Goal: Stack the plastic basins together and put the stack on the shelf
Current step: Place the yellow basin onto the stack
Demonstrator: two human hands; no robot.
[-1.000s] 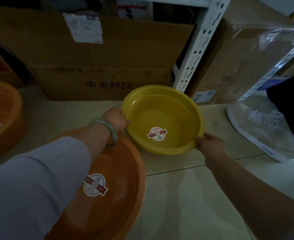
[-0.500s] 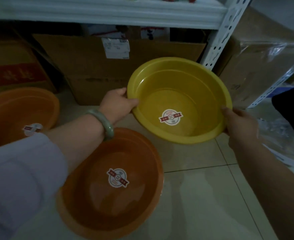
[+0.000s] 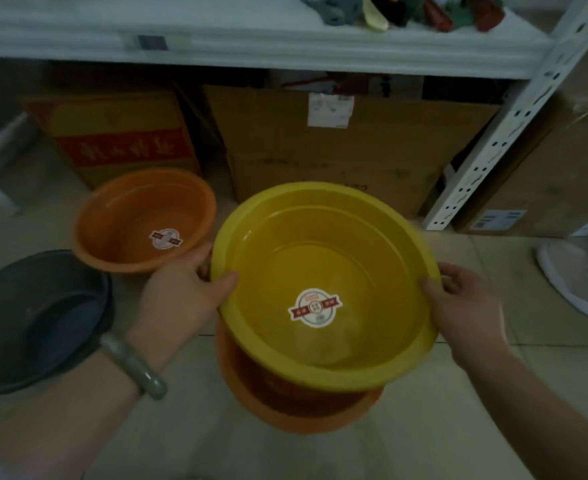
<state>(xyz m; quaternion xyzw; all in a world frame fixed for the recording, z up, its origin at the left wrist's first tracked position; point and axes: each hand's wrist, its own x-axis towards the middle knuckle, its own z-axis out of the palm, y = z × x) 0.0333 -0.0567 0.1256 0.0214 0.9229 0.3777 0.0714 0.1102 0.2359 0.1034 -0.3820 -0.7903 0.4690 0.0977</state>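
I hold a yellow plastic basin (image 3: 323,258) by its rim, with my left hand (image 3: 185,289) on its left edge and my right hand (image 3: 465,306) on its right edge. It hangs directly over an orange basin (image 3: 306,407) on the floor and hides most of it. Whether the two touch I cannot tell. A second orange basin (image 3: 140,216) stands on the floor at the back left. A dark grey basin (image 3: 32,317) lies at the left, near my left forearm. The white shelf board (image 3: 251,39) runs across the top.
Cardboard boxes (image 3: 334,150) fill the space under the shelf. A white perforated shelf post (image 3: 507,133) slants down at the right. Small items (image 3: 406,10) lie on the shelf's right end. A clear plastic-wrapped object (image 3: 583,278) sits at the right edge on the tiled floor.
The yellow basin has been lifted off the floor and carried back over the near orange basin. The view has swung left, bringing the dark grey basin into sight.
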